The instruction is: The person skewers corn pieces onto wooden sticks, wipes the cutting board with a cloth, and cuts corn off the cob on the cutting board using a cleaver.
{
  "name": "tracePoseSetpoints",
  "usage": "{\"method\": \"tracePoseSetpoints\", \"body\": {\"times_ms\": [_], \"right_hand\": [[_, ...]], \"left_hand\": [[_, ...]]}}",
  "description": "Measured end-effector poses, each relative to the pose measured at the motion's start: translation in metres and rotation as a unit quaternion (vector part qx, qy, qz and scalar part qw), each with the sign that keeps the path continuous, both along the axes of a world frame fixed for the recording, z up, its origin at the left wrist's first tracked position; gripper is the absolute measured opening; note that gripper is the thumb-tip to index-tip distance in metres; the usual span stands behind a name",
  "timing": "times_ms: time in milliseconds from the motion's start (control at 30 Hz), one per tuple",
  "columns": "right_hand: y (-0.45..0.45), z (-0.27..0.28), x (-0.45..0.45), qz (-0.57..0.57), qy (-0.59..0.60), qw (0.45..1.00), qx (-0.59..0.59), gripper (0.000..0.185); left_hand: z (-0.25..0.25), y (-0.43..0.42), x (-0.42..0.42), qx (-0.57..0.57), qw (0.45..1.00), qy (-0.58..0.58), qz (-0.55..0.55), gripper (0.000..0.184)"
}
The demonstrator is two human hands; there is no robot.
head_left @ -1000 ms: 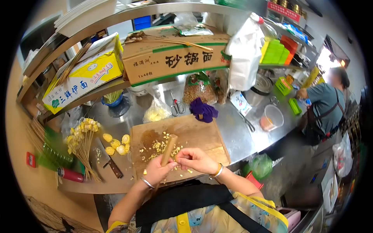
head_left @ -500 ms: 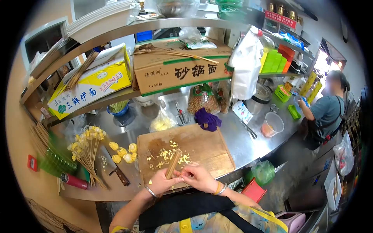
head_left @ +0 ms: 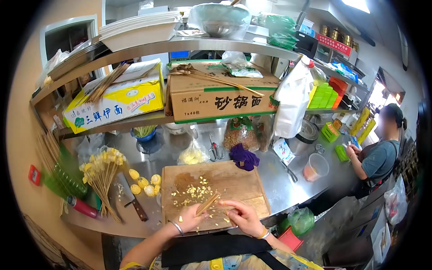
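Note:
My left hand (head_left: 190, 218) is closed around a bundle of thin wooden skewers (head_left: 207, 204), which slants up to the right over the front of a wooden cutting board (head_left: 247, 180). My right hand (head_left: 245, 217) is just right of the bundle, its index finger stretched toward the skewer tips and its thumb apart; I see nothing held in it. Chopped yellow-white bits (head_left: 194, 191) lie scattered on the board. To the left are several corn pieces (head_left: 143, 182), a kitchen knife (head_left: 135, 203) and many skewers threaded with yellow pieces (head_left: 102, 164).
Behind the board are a tied plastic bag (head_left: 192, 154), scissors (head_left: 217, 151) and a purple cloth (head_left: 244, 157). A clear tub (head_left: 316, 167) stands to the right. Cardboard boxes (head_left: 225, 99) rest on the shelf above. Another person (head_left: 378, 153) stands at the far right.
My right hand has separated from the left and moved slightly right, its fingers opening out. The skewer bundle has tilted further right. My view has shifted, and the other person's hands have come together.

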State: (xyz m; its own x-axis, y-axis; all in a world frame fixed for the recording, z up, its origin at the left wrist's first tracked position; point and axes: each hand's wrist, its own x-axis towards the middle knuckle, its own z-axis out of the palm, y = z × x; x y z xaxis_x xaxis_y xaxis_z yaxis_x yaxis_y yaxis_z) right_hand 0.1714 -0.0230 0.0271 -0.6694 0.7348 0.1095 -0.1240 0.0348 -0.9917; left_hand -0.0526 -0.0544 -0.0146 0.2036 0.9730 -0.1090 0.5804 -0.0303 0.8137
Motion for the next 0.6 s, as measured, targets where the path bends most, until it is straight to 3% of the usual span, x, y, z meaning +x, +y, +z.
{"method": "tracePoseSetpoints", "body": {"times_ms": [33, 100, 167, 233, 300, 433, 500, 600], "right_hand": [[-0.002, 0.014, 0.0, -0.109, -0.11, 0.955, 0.252, 0.032], [-0.001, 0.019, -0.006, -0.144, -0.14, 0.933, 0.298, 0.035], [0.009, -0.003, -0.001, -0.069, -0.344, 0.835, 0.424, 0.036], [0.008, -0.005, 0.003, -0.072, -0.409, 0.834, 0.364, 0.037], [0.01, -0.009, 0.004, 0.044, -0.159, 0.956, 0.242, 0.035], [0.01, -0.011, -0.001, 0.042, -0.091, 0.988, 0.115, 0.031], [0.012, -0.006, -0.002, 0.098, -0.058, 0.993, 0.023, 0.029], [0.017, -0.014, -0.001, 0.112, -0.024, 0.992, -0.044, 0.023]], "left_hand": [[0.004, -0.002, 0.0, -0.003, 1.0, -0.002, -0.001, 0.023], [0.014, -0.005, 0.004, 0.029, 0.952, 0.303, -0.031, 0.022], [0.015, -0.009, 0.008, 0.068, 0.949, 0.298, -0.081, 0.024], [0.007, -0.009, 0.008, 0.088, 0.955, 0.26, -0.112, 0.023], [0.008, -0.01, 0.005, 0.088, 0.964, 0.21, -0.135, 0.024], [0.014, -0.015, 0.006, 0.053, 0.988, 0.097, -0.104, 0.029], [0.024, -0.014, 0.006, 0.04, 0.99, 0.083, -0.111, 0.031], [0.025, -0.014, 0.007, 0.118, 0.986, -0.004, -0.114, 0.039]]}}
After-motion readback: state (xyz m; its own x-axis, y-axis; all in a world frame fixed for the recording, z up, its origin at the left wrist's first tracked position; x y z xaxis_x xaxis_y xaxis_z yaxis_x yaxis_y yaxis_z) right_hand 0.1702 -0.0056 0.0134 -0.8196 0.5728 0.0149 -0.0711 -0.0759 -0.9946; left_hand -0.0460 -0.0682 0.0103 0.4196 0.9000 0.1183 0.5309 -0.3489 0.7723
